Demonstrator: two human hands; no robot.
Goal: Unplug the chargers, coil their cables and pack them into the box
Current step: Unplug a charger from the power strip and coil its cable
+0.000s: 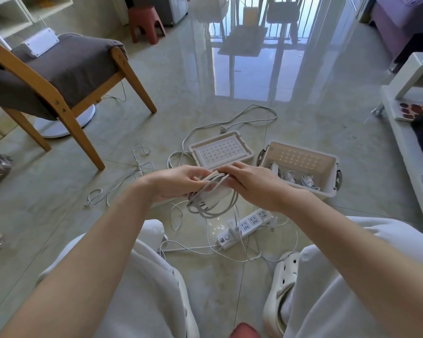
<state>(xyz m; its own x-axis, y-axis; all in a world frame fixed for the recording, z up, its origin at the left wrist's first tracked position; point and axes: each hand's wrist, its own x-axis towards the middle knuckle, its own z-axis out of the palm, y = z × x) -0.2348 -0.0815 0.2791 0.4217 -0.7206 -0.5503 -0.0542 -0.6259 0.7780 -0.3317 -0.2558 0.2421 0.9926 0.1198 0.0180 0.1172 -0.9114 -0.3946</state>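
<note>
White coil (213,198) hangs gripped in curled fingers of left hand (176,184) and right hand (252,184); box (303,158) lies just right of the right fingers.

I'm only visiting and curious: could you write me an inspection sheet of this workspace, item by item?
Surface: glossy beige tiled floor.
Job's things: coiled white charger cable held above the floor; open beige plastic box with white chargers inside; its beige lid lying beside it; white power strip with one small plug-in charger still in it.
Clutter: nothing seen apart from the cables.
Grips: left hand and right hand both hold the coil.
Cables: thin white loose cables sprawl left of the lid and around the strip.
Surroundings: wooden chair with grey cushion, red plastic stool, white shelf unit.
</note>
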